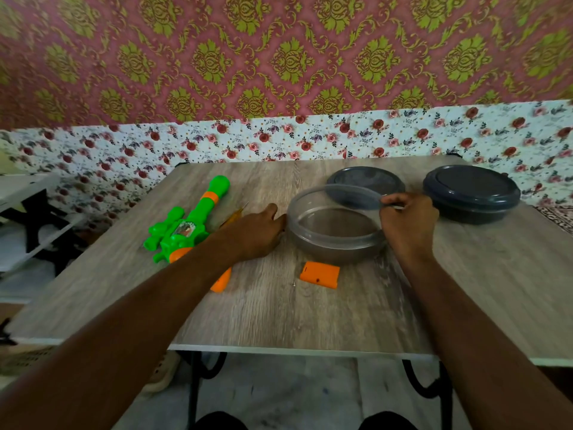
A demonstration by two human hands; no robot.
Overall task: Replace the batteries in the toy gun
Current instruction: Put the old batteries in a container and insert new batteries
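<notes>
The green and orange toy gun [186,217] lies on the left part of the wooden table [310,318], and my left forearm crosses over its orange grip. Its orange battery cover [319,274] lies loose near the middle, with a tiny screw [293,284] beside it. My left hand [257,231] rests against the left wall of an open clear round container [335,243]. My right hand [406,221] is at the container's far right rim, its fingers pinching a small pale object [397,207] that I cannot identify.
The container's dark lid [366,181] lies flat behind it. A second, closed dark container [471,193] stands at the back right. A thin screwdriver [237,214] lies partly hidden behind my left hand. A white shelf [24,187] stands left of the table.
</notes>
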